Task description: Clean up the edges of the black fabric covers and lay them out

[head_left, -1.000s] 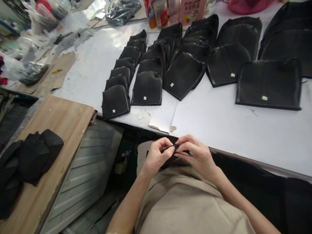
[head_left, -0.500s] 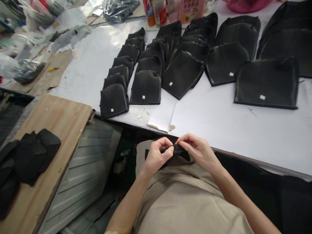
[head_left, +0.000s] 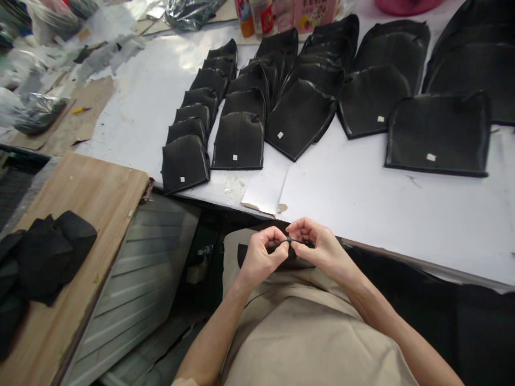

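Note:
Low over my lap, a black piece of material (head_left: 295,261) is pinched along its upper edge between my two hands. My left hand (head_left: 263,254) is closed on it, thumb and forefinger together. Fingertips almost meeting the left ones, my right hand (head_left: 316,241) also pinches the edge. The hands hide much of the piece, so its full shape cannot be made out. In front of me, overlapping rows of flat black pieces lie on the white table; a near one (head_left: 438,134) carries a small white sticker.
The white table's (head_left: 341,198) front edge runs just beyond my hands. On the left, a wooden board (head_left: 108,182) bears crumpled black fabric (head_left: 52,252). Bottles (head_left: 263,19) and a pink box (head_left: 316,16) stand at the back. A yellow cutter (head_left: 80,110) lies on cardboard at left.
My right hand has turned a little, its fingers curling more and its thumb moving in beside the left fingertips. My left hand keeps its pinch. The view has shifted slightly.

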A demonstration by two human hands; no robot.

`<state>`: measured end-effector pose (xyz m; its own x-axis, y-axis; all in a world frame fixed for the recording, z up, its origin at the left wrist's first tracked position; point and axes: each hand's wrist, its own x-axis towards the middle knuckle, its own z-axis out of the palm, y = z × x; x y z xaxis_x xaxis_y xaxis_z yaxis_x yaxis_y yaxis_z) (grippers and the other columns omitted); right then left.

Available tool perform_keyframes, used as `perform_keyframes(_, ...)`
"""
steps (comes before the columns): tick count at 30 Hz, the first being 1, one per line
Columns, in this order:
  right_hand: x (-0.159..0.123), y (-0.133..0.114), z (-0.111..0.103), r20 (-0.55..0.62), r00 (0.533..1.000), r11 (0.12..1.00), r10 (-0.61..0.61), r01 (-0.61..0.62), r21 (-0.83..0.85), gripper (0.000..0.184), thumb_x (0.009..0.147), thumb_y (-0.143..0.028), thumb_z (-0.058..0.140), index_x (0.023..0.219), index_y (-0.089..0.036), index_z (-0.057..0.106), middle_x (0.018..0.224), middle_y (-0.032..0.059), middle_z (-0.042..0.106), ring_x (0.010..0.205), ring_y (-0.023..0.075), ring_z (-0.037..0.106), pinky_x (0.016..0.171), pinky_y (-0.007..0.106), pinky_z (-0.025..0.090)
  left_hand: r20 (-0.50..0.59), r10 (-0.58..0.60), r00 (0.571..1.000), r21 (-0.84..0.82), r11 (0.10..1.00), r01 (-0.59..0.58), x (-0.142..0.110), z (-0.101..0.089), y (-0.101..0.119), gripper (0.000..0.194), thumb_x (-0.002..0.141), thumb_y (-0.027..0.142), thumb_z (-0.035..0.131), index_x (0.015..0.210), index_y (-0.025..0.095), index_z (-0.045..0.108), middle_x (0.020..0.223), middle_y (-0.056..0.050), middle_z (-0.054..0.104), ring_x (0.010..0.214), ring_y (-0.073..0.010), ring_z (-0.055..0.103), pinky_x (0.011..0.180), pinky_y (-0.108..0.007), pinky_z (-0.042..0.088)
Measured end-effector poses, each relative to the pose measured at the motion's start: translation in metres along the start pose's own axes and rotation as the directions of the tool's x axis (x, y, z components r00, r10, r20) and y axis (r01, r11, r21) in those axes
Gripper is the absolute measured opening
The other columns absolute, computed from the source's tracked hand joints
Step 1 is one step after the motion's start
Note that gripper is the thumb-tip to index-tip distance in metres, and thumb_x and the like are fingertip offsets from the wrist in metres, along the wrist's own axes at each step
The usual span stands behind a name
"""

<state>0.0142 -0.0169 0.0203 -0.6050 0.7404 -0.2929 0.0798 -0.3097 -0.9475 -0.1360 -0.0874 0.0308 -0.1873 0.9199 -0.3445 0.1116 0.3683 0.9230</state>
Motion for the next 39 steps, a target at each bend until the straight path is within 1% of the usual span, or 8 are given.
perform_keyframes(5,0.0,-0.001,0.003,-0.02,1.0,0.996,0.022,-0.021,0.086,0.02,0.069,-0.012,0.058,0.088,-0.017,0.059,0.079,-0.0006,0.06,0.071,0.0118,0.054,0.065,0.026,0.044,-0.012,-0.017,1.0,-0.034,0.999,0.016,0.001,0.002,-0.004,0.014,0.08,0.023,0.059,0.069,0.016,0.054,0.063,0.003,0.049,0.058,-0.0088,0.041,0.054,-0.02,0.033)
perform_keyframes(10,-0.001,-0.001,0.006,-0.037,0.999,0.999,-0.017,0.019,0.032,0.019,0.067,-0.009,0.055,0.083,-0.018,0.057,0.076,-0.0021,0.056,0.07,0.0123,0.052,0.063,0.025,0.043,-0.026,-0.04,0.999,-0.017,0.999,0.04,0.002,0.005,-0.006,0.014,0.078,0.021,0.062,0.067,0.015,0.056,0.063,0.003,0.051,0.06,-0.0093,0.042,0.056,-0.02,0.034)
perform_keyframes(13,-0.003,0.002,0.002,-0.029,0.997,0.997,-0.071,0.072,0.006,0.011,0.076,-0.012,0.056,0.083,-0.019,0.056,0.078,-0.0014,0.055,0.071,0.0133,0.052,0.065,0.026,0.043,-0.024,-0.048,0.999,-0.065,0.997,0.046,0.003,0.003,-0.006,0.015,0.079,0.023,0.061,0.068,0.015,0.055,0.064,0.003,0.051,0.059,-0.009,0.042,0.055,-0.02,0.033)
perform_keyframes(15,-0.006,0.004,-0.005,0.032,0.993,0.993,-0.117,0.116,0.027,0.008,0.084,-0.019,0.058,0.092,-0.02,0.059,0.087,0.0008,0.058,0.079,0.0155,0.056,0.071,0.028,0.046,-0.029,-0.053,0.998,-0.1,0.994,0.05,0.004,0.001,-0.005,0.016,0.08,0.025,0.061,0.069,0.015,0.056,0.064,0.003,0.052,0.057,-0.0088,0.042,0.053,-0.02,0.032)
perform_keyframes(19,-0.011,0.007,-0.017,0.186,0.96,0.972,-0.21,0.225,-0.063,0.031,0.081,-0.025,0.075,0.108,-0.023,0.061,0.104,0.0047,0.061,0.097,0.0213,0.058,0.086,0.034,0.046,-0.031,-0.036,0.999,-0.121,0.992,0.032,0.004,0.0,-0.004,0.015,0.081,0.026,0.061,0.07,0.015,0.057,0.064,0.003,0.052,0.056,-0.0086,0.04,0.053,-0.021,0.031)
perform_keyframes(23,-0.011,0.011,-0.015,0.104,0.944,0.927,-0.312,0.327,-0.186,0.01,0.086,-0.016,0.07,0.091,-0.022,0.063,0.098,0.0041,0.062,0.094,0.0195,0.059,0.086,0.032,0.045,-0.008,-0.038,0.999,-0.152,0.988,0.036,0.005,0.003,-0.007,0.016,0.08,0.026,0.061,0.069,0.016,0.056,0.062,0.004,0.048,0.055,-0.0086,0.036,0.052,-0.022,0.027)
perform_keyframes(28,-0.01,0.011,-0.008,0.051,0.974,0.962,-0.223,0.228,-0.152,0.008,0.089,-0.019,0.065,0.085,-0.021,0.059,0.088,0.0014,0.061,0.086,0.0175,0.057,0.08,0.03,0.044,-0.003,-0.037,0.999,-0.199,0.979,0.036,0.006,0.001,-0.011,0.023,0.083,0.028,0.059,0.064,0.016,0.053,0.063,0.003,0.045,0.06,-0.0101,0.037,0.055,-0.023,0.028)
perform_keyframes(39,-0.006,0.004,-0.009,0.067,0.991,0.993,-0.112,0.113,-0.025,0.016,0.085,-0.019,0.066,0.073,-0.019,0.056,0.09,0.0026,0.064,0.087,0.0173,0.059,0.081,0.029,0.043,-0.019,-0.106,0.994,-0.289,0.952,0.096,0.004,0.004,-0.015,0.034,0.085,0.038,0.061,0.062,0.015,0.051,0.062,0.003,0.04,0.058,-0.0091,0.031,0.053,-0.022,0.026)
